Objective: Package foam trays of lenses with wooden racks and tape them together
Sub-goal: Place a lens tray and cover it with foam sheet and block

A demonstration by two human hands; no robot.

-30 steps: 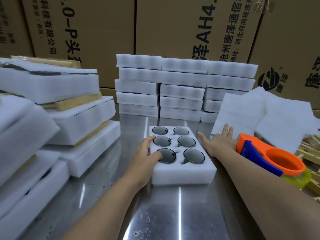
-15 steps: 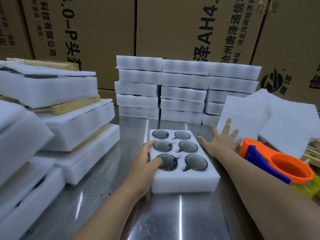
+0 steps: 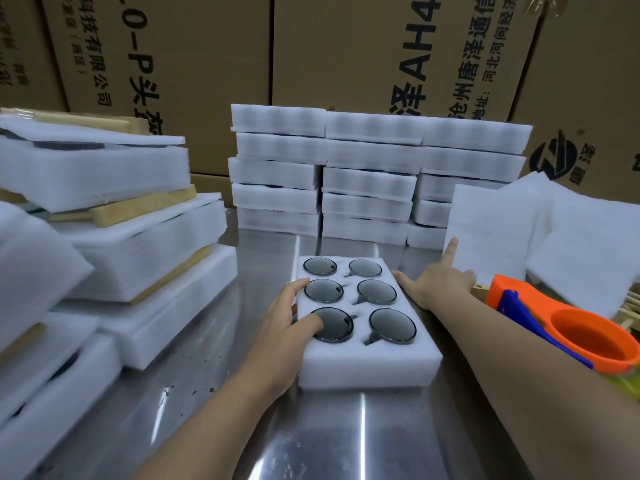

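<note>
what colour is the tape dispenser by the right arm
The tape dispenser is orange with a blue strip, head view.

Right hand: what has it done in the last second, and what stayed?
The right hand, spread before, now stretches only its index finger toward the white foam sheets. Nothing was visibly taken or released. The left hand still rests on the foam tray, thumb on the near-left lens.

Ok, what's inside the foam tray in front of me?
Six round dark lenses, each in its own pocket, two across and three deep. The left hand covers part of the near-left lens; beneath the lenses nothing shows.
</note>
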